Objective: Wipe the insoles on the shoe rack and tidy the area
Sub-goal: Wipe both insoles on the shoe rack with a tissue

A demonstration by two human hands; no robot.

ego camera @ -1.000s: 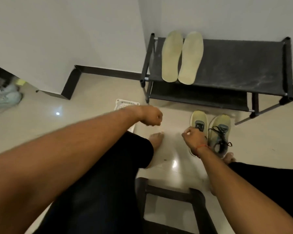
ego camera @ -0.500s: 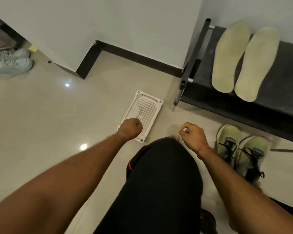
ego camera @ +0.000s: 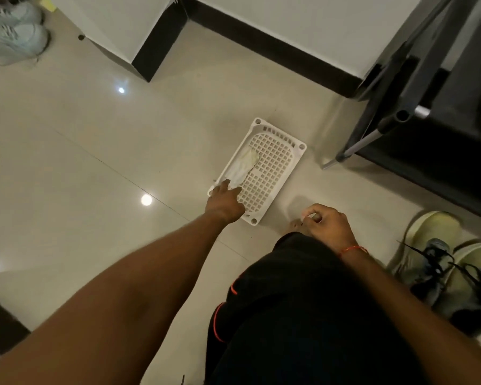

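One wide-angle head-worn camera looks steeply down at the floor [ego camera: 100, 168], tray [ego camera: 296, 159] close at centre frame, rack [ego camera: 453, 107] cut off upper right, wearer's leg [ego camera: 303, 307] filling the lower edge

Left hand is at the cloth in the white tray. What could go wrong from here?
1. The left hand meets only the near end of the cloth; a shallow pinch may slip.
2. The white perforated tray sits unheld on glossy tile, so a tug might drag it.
3. The shoe rack leg and the sneakers stand close on the right; turning back could bump them.
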